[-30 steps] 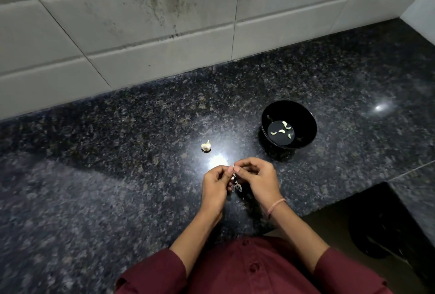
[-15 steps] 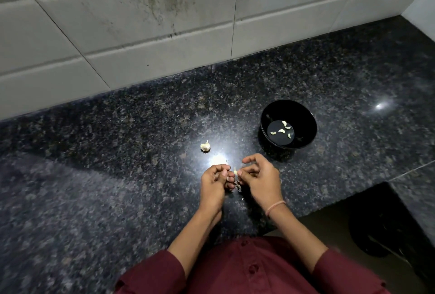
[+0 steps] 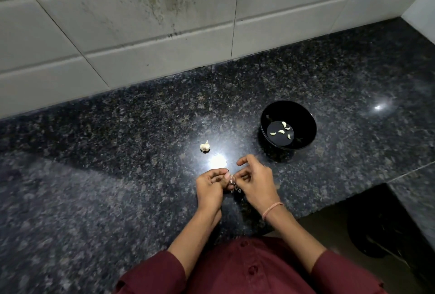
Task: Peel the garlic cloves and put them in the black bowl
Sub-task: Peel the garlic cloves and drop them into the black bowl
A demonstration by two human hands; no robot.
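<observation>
My left hand point(image 3: 210, 186) and my right hand point(image 3: 255, 181) meet over the dark granite counter, close to its front edge. Between their fingertips they pinch a small garlic cloves piece point(image 3: 231, 179) with pale skin; most of it is hidden by the fingers. Bits of peel point(image 3: 237, 190) lie on the counter just under the hands. The black bowl point(image 3: 306, 117) stands up and to the right of my right hand, with several peeled cloves point(image 3: 281, 131) on its bottom. A partial garlic bulb point(image 3: 204, 146) sits on the counter above my left hand.
The granite counter point(image 3: 117, 152) runs back to a white tiled wall point(image 3: 141, 34). At the right the counter's front edge steps back, and a dark object point(image 3: 386, 223) lies on the floor below.
Both hands have stayed together on the clove. The right index finger has lifted and spread away from the pinch.
</observation>
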